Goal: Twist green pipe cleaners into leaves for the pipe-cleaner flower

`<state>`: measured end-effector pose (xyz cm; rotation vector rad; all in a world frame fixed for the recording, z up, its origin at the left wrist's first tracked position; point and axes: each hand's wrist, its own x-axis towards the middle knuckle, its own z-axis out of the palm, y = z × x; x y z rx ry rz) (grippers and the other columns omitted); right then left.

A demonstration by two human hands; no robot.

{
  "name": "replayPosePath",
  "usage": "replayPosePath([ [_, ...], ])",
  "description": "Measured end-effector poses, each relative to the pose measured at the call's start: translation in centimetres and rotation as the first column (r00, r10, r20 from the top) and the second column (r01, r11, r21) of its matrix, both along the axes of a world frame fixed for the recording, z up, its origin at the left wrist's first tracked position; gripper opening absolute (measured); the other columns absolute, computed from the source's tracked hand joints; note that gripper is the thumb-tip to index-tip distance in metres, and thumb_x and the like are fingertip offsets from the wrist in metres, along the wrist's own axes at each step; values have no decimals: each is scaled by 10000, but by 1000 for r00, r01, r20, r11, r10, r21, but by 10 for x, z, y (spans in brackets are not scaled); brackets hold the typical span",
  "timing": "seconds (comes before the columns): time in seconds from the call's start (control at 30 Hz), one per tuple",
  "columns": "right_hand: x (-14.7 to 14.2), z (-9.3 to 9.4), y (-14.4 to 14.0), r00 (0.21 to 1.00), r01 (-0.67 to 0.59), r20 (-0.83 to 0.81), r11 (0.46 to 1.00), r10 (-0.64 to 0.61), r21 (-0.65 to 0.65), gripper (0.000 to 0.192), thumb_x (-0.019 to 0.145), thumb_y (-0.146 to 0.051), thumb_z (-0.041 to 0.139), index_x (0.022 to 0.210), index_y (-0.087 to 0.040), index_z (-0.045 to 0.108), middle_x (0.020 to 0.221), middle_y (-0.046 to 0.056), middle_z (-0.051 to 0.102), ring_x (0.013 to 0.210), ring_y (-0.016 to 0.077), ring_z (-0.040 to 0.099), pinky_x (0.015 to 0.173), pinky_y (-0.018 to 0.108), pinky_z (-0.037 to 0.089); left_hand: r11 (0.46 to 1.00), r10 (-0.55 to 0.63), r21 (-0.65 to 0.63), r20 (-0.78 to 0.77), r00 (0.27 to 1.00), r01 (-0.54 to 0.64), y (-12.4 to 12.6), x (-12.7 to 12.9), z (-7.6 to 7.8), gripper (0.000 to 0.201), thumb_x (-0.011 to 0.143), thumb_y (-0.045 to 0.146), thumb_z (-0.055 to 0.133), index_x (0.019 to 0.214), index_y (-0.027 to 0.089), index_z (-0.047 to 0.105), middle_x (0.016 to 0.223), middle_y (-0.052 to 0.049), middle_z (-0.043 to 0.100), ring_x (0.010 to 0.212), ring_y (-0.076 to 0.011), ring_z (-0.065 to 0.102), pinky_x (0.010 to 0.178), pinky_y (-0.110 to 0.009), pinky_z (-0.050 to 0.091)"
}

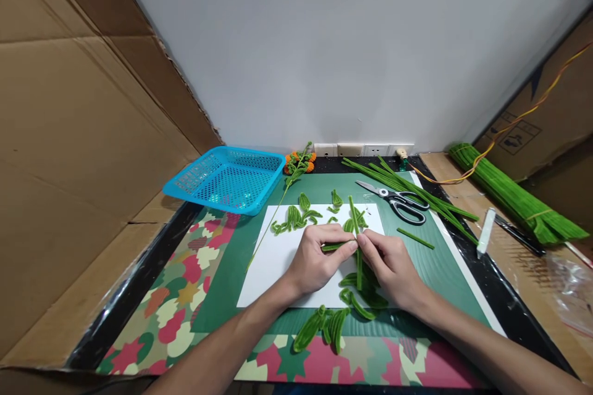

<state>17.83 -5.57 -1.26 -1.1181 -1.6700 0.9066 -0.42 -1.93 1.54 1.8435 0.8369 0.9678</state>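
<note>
Both hands pinch green pipe cleaners above the white sheet (278, 259).

The left hand (315, 262) closes on a short piece (334, 247) at its 3 o'clock; the right hand (391, 268) grips an upright stem (356, 241) at its 10 o'clock.

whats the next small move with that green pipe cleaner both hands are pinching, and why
Probably wrap the short piece held by the left hand once around the upright green pipe cleaner pinched by the right hand. The two pieces already cross at the fingers, over the white sheet, and finished folded leaves lie nearby.
</note>
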Motion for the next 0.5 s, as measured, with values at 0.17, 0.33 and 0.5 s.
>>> replayPosePath([
  [0.17,0,-2,1,999,10,-48,998,-13,-62,447,1101,-442,469,715,-222,429,635,-61,360,570,118,317,545,277,269,1000,-12,6,-15,1000,13,1,-2,-2,230,956,235,697,781,140,813,665,-15,605,660,-141,497,639,-294,351],
  [0.33,3,-2,1,999,21,31,1000,-21,17,372,1115,-400,435,788,-226,459,658,-61,411,572,122,367,568,273,296,1000,10,-9,-19,1000,-10,1,2,-3,289,976,263,684,744,139,803,634,-4,560,644,-135,460,627,-290,332],
  [0.5,4,-5,3,999,8,52,1000,-7,-10,420,1117,-422,418,745,-228,421,650,-54,414,579,127,365,568,279,291,998,44,-46,-61,997,-46,-2,3,0,241,960,249,697,794,144,835,625,-10,585,633,-137,475,619,-282,337],
])
